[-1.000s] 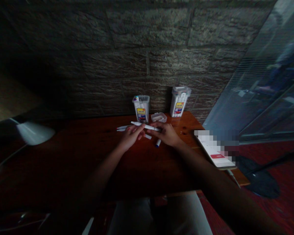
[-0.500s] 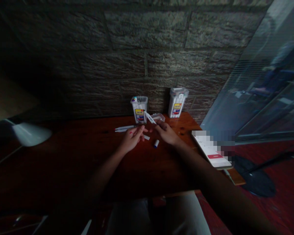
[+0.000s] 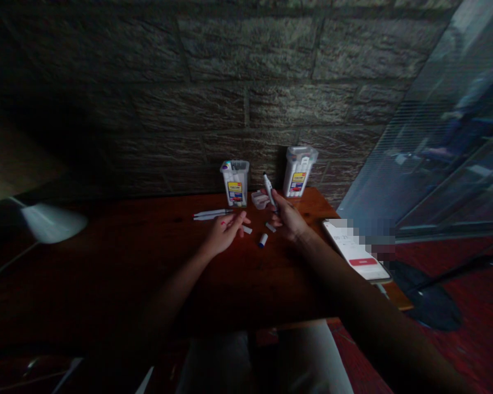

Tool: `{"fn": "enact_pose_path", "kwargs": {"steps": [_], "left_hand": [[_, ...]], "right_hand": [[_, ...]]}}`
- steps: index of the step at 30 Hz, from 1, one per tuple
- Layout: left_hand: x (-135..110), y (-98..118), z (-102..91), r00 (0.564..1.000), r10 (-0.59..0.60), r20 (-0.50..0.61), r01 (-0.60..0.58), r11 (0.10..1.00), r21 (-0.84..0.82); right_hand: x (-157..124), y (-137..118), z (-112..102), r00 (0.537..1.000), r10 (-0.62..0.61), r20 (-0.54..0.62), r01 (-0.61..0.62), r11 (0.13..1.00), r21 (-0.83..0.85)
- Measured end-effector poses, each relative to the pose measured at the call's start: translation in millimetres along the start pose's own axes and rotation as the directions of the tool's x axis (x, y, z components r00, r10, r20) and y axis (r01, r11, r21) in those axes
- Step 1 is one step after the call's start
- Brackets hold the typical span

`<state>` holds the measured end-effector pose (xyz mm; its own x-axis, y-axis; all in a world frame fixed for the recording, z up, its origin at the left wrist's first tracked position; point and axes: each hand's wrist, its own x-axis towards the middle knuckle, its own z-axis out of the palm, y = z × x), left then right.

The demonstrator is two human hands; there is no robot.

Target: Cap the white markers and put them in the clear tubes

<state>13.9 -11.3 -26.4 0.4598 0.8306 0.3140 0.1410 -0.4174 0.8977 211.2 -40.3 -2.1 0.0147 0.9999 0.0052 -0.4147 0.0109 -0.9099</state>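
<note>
My right hand [image 3: 286, 218] is closed round a white marker [image 3: 268, 190] and holds it upright, dark tip uncovered and pointing up, in front of the clear tubs. My left hand [image 3: 225, 231] hovers just left of it, fingers curled, pinching a small piece with a pink end [image 3: 223, 222] that I cannot name. Three loose white caps [image 3: 263, 239] lie on the red-brown wooden table [image 3: 148, 257] between my hands. Two more white markers [image 3: 211, 214] lie side by side left of my left hand.
Two clear tubs of markers [image 3: 235, 182] [image 3: 299, 171] stand against the stone wall, with a clear lid [image 3: 258, 199] between them. A lit phone [image 3: 359, 254] lies at the table's right edge. A white lamp shade [image 3: 51, 221] is at the left, white paper [image 3: 308, 355] near me.
My right hand has swung the marker from lying across both hands to standing upright and moved it right. My left hand let go of the marker. One more cap lies on the table.
</note>
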Motion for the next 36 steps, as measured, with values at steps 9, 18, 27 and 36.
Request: {"fn": "enact_pose_path", "kwargs": {"steps": [9, 18, 27, 36], "left_hand": [[-1.8, 1.3, -0.3, 1.000, -0.001, 0.012, 0.000, 1.000, 0.015], [-2.0, 1.9, 1.2, 1.000, 0.004, -0.006, -0.004, 1.000, -0.026], [1.9, -0.5, 5.3, 0.998, -0.008, -0.056, -0.002, 0.983, -0.182], [7.6, -2.6, 2.4, 0.975, -0.025, -0.221, -0.022, 0.978, -0.206]], "right_hand": [[-4.5, -1.8, 8.5, 0.998, 0.013, -0.060, -0.019, 0.994, -0.111], [-0.7, 2.0, 8.4, 0.985, -0.109, -0.133, 0.085, 0.982, -0.171], [-1.3, 19.8, 9.7, 0.957, -0.145, 0.253, 0.216, 0.935, -0.282], [3.7, 4.1, -17.5, 0.928, -0.327, 0.178, 0.348, 0.598, -0.722]]}}
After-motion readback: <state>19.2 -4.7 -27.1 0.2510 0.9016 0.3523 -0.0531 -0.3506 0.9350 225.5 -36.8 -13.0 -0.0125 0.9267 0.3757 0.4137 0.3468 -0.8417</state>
